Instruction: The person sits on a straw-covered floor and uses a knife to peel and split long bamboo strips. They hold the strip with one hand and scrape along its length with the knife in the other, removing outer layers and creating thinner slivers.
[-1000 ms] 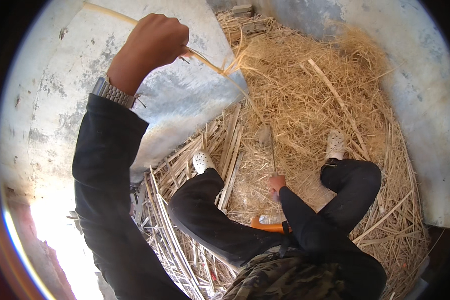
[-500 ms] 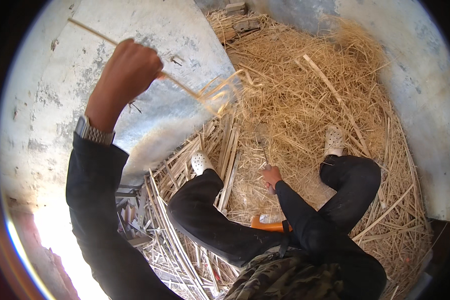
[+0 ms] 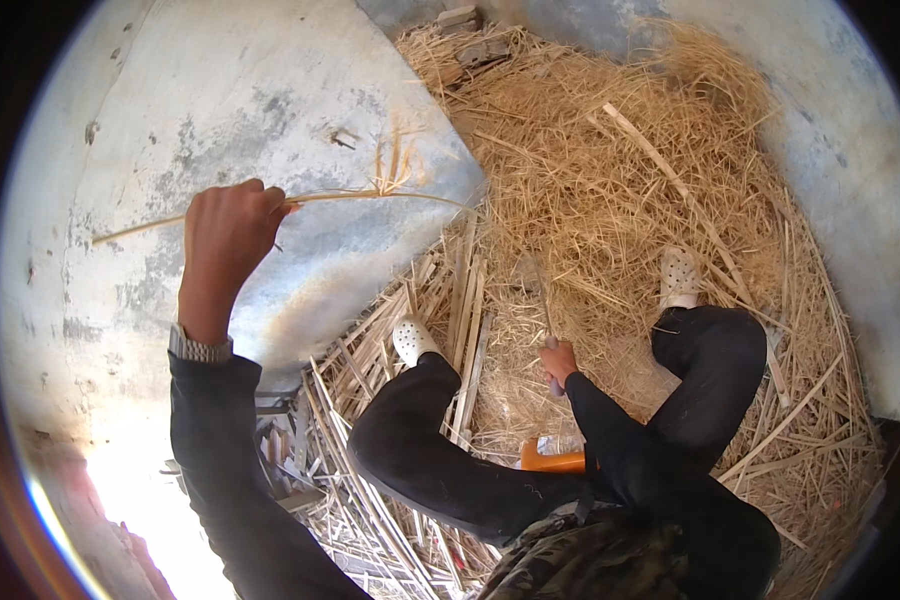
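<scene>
Raised at the left in front of the wall, my left hand is closed round a thin bamboo strip. The strip lies nearly level, its tail beyond the wrist side and its thin end bending toward the wall's corner. Curled shavings stick up from it. Lower, between my knees, my right hand grips the handle of a knife. Its narrow blade points away from me, over the shavings on the floor, and is hard to make out against them. Blade and strip are well apart.
A deep heap of straw-coloured shavings fills the corner between pale walls. Bamboo strips lie in bundles at the left, and a longer slat crosses the heap. An orange plastic object sits by my lap. White clogs are on my feet.
My left hand has come down with the strip, which has swung from slanting to nearly level. The right hand and knife sit slightly further right in the picture, as the view has shifted.
</scene>
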Demonstrator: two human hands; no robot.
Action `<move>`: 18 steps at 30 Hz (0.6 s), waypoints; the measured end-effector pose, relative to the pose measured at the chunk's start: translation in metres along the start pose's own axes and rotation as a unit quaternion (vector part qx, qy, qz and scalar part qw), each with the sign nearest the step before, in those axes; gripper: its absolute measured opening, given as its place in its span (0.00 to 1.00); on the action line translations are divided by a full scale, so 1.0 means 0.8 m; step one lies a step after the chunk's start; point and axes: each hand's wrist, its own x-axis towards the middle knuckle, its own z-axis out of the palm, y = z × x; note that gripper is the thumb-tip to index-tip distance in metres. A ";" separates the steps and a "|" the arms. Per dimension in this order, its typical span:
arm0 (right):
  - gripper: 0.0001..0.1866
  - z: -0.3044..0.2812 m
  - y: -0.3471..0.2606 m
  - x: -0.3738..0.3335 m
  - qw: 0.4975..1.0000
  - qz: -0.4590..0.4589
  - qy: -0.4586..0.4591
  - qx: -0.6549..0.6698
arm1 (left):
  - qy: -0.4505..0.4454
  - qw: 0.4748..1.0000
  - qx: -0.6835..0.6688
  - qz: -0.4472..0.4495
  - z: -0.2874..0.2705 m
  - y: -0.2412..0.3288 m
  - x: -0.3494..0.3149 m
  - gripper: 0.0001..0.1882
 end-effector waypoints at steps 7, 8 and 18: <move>0.09 0.020 -0.024 -0.020 0.982 -0.189 -0.016 0.012 | 0.039 0.999 -0.007 0.034 -0.011 0.012 0.008 0.09; 0.10 0.017 0.023 0.012 0.985 -0.173 -0.005 0.014 | 0.035 0.999 -0.022 0.030 -0.013 0.009 0.011 0.09; 0.11 0.016 -0.040 -0.041 0.992 -0.118 -0.030 0.037 | 0.032 0.999 -0.016 0.039 0.005 -0.004 -0.019 0.07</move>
